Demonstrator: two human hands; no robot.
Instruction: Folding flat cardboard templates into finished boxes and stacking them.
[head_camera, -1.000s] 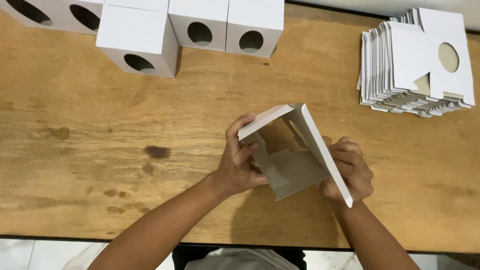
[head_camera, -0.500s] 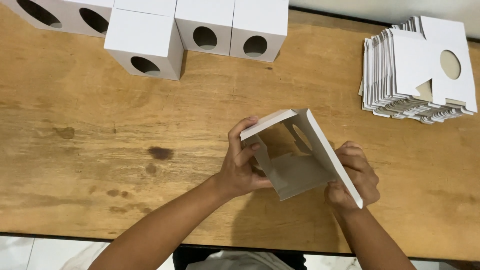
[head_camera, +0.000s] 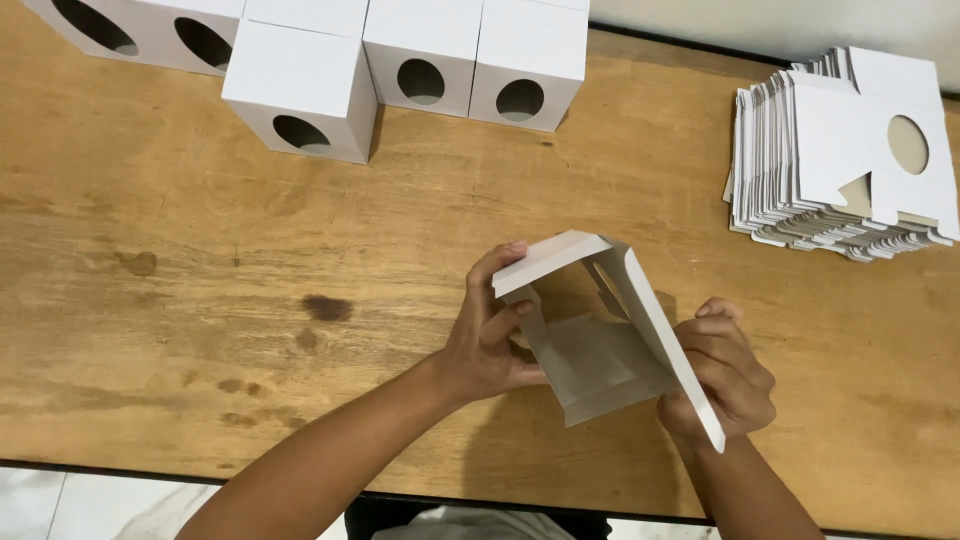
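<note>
Both hands hold one half-opened white cardboard box blank (head_camera: 610, 340) above the wooden table (head_camera: 200, 300). Its grey inner side faces me and its panels stand apart like an open sleeve. My left hand (head_camera: 487, 345) grips the left panel, fingers curled over its upper edge. On the right, my right hand (head_camera: 722, 372) clasps the long white panel from outside.
Several assembled white boxes (head_camera: 300, 85) with round holes stand in a row along the table's far left edge. A stack of flat white box blanks (head_camera: 840, 160) lies at the far right. The near table edge runs just below my forearms.
The box blank has opened slightly wider between my hands. Both hands keep the same grips, and the view has shifted a little.
</note>
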